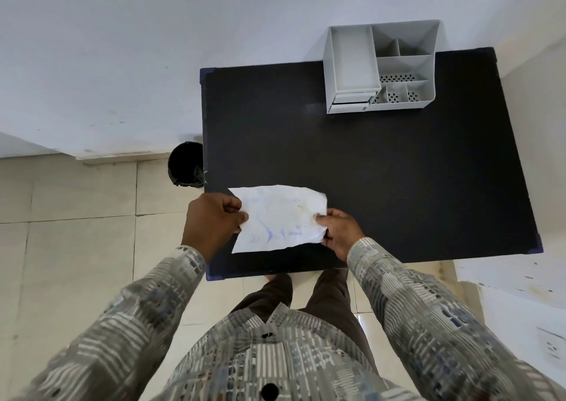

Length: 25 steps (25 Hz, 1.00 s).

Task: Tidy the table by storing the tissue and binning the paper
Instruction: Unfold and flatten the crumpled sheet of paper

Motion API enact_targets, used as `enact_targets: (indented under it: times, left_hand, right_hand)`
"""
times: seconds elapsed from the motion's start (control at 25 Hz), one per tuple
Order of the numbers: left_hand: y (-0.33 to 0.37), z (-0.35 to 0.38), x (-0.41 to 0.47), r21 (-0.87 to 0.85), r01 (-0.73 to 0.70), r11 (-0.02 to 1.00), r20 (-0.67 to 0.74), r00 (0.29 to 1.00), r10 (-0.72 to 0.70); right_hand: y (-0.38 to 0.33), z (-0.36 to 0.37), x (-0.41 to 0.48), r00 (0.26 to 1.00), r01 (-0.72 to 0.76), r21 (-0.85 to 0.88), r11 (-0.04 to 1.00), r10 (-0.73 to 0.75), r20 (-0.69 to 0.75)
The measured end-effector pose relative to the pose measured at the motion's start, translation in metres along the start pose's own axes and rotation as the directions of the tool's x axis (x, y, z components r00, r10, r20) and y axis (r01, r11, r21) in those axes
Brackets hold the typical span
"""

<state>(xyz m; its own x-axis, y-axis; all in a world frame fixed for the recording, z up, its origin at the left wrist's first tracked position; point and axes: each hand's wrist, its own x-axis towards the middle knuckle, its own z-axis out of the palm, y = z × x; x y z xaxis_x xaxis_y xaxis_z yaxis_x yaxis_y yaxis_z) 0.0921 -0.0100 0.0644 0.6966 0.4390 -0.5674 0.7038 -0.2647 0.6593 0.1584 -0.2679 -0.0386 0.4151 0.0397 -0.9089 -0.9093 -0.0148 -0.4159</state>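
Observation:
A white sheet with faint blue printing (280,218), tissue or paper I cannot tell, is held flat just above the near left part of the black table (382,171). My left hand (214,224) pinches its left edge and my right hand (338,232) pinches its right edge. A grey desk organiser (352,63) with several compartments and a small drawer stands at the far edge of the table. A black bin (185,164) sits on the floor by the table's left side.
A white wall runs behind the table and bin. Beige floor tiles (76,216) lie to the left. A white surface with a socket (551,344) is at the lower right. My legs stand at the table's near edge.

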Motion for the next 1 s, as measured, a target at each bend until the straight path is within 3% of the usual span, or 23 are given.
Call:
enact_targets:
  times: [0.28,0.44,0.52,0.68,0.88,1.0]
  left_hand:
    - [-0.012,-0.005,0.014,-0.05,0.135,0.99,0.19,0.974,-0.123]
    - [-0.016,-0.006,0.019,-0.165,0.174,0.971,0.236,0.963,-0.133]
    - [-0.02,-0.007,0.02,-0.122,0.153,0.981,0.259,0.959,-0.117]
    - [-0.021,-0.004,0.014,-0.11,0.127,0.986,0.233,0.967,-0.099]
    - [-0.026,-0.003,0.009,0.044,0.073,0.996,0.113,0.991,-0.078]
    - [-0.03,-0.007,0.01,0.017,0.089,0.996,0.057,0.994,-0.09]
  right_hand:
    - [0.002,-0.003,0.006,0.998,-0.005,-0.079,0.997,0.001,-0.056]
    - [0.005,-0.006,0.009,0.994,0.0,-0.079,0.997,-0.009,-0.106]
    - [0.005,-0.008,0.009,0.991,-0.001,-0.085,0.996,-0.011,-0.137]
    - [0.006,-0.01,0.008,0.986,0.013,-0.114,0.993,-0.031,-0.162]
    - [0.005,-0.009,0.008,0.968,0.037,-0.152,0.988,-0.073,-0.239]
    - [0.004,-0.011,0.004,0.965,0.067,-0.194,0.979,-0.113,-0.236]
